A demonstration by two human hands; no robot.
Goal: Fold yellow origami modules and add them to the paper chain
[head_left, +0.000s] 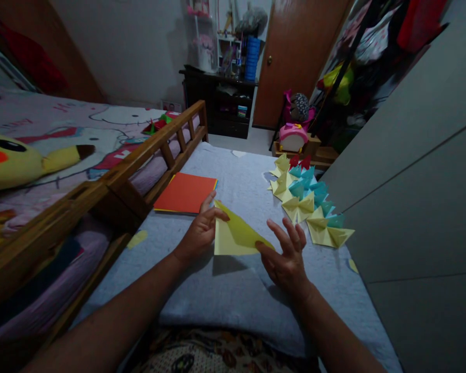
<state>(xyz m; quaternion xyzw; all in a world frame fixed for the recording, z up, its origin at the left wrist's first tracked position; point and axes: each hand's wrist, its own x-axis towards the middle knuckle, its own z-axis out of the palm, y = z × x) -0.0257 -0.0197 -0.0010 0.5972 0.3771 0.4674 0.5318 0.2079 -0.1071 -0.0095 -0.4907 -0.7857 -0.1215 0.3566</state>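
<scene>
Holding a pale yellow, roughly triangular piece of thin paper [233, 241] between them, both hands are partway through a fold, as far as I can judge. Finished-looking work stands on the right side of the light grey-blue patterned cloth [202, 300]: a cluster of pointed pale yellow folded-paper pieces [298, 208], with pointed blue-green folded-paper pieces [303, 187] beside them and a few red folded-paper pieces [301, 161] at the far end. What seems left is the piece in hand, which has none of their points yet, and the flat stack of square paper sheets with an orange-red top [188, 192] near the wooden bed rail [155, 160], yellow and blue showing at its edges

The yellow piece is in front of the person, between stack and cluster, tilted and lifted at least partly off the cloth, with a shadow beneath it. Its left edge is straight, its upper edge slants down to the right, and a brighter yellow area lies above a paler one; I cannot tell how many layers it has

The left hand [202, 228] pinches the left edge, a finger lying over the top. The right hand [286, 261] appears to pinch the right corner, its other fingers raised and spread
</scene>
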